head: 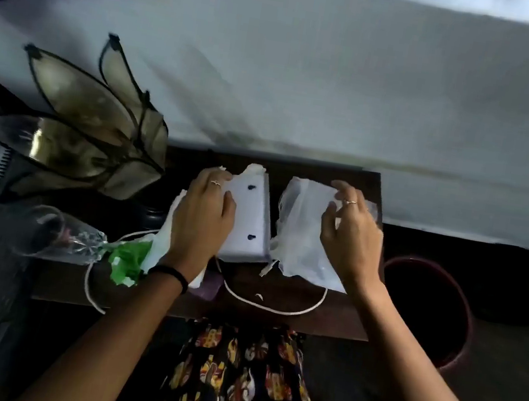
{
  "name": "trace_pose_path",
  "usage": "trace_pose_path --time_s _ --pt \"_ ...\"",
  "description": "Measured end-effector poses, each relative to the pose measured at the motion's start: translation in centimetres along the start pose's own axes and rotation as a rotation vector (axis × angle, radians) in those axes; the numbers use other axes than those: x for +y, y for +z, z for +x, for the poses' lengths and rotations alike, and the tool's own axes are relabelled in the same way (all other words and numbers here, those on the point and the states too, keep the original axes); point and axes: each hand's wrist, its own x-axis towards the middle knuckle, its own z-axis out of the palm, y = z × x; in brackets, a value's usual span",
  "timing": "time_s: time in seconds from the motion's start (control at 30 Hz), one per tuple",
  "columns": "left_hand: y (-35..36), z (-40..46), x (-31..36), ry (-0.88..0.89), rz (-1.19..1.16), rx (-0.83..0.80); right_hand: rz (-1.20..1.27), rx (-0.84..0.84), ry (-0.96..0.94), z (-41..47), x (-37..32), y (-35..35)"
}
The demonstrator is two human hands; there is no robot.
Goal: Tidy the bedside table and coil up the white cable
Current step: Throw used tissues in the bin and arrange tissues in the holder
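A person stands at a small dark bedside table (273,318) that sits against a big white bed (307,86). The left hand (204,212) lies flat on the left part of a white box (248,222) in the middle of the table, with the fingers spread and the thumb resting on the box top. It is not closed around anything. The box has 2 dark spots on it (1 near the top and 1 near the bottom). The right hand (350,234) is bent like a claw over a thin white plastic bag (305,240), which lies just to the right of the box, and its fingertips pinch the top edge of the bag. Each hand wears 1 ring, and the left wrist has a dark band. The white cable (274,308) is not coiled. It lies loose on the table in front of the box, makes a wide curve near the front edge, and runs left under the left wrist and off the table side. A crumpled green and white wrapper (128,262) lies beside the left wrist, touching a clear plastic bottle (65,239) that lies on its side. A lamp with leaf-shaped shades (95,130) stands at the left. A round dark red bin (465,319) sits on the floor to the right of the table.
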Motion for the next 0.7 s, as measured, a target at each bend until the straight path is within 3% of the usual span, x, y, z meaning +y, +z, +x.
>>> trace_pose_path --time_s 0.13,0.33,0.53,0.7 --pt "1.1 -1.0 -1.3 0.04 -0.079 0.184 0.014 0.128 -0.002 -2.8 2.4 1.5" --pt "-2.1 -6.7 -0.5 0.088 -0.011 0.179 0.044 0.12 0.129 -8.7 2.0 -1.1" --pt "-4.0 -12.4 1.0 0.009 0.009 0.103 -0.031 0.045 0.077 -10.3 0.3 -3.4" --pt "-2.9 -15.8 1.2 -0.021 -0.025 -0.062 -0.08 0.03 -0.023 -10.7 -0.1 -3.7"
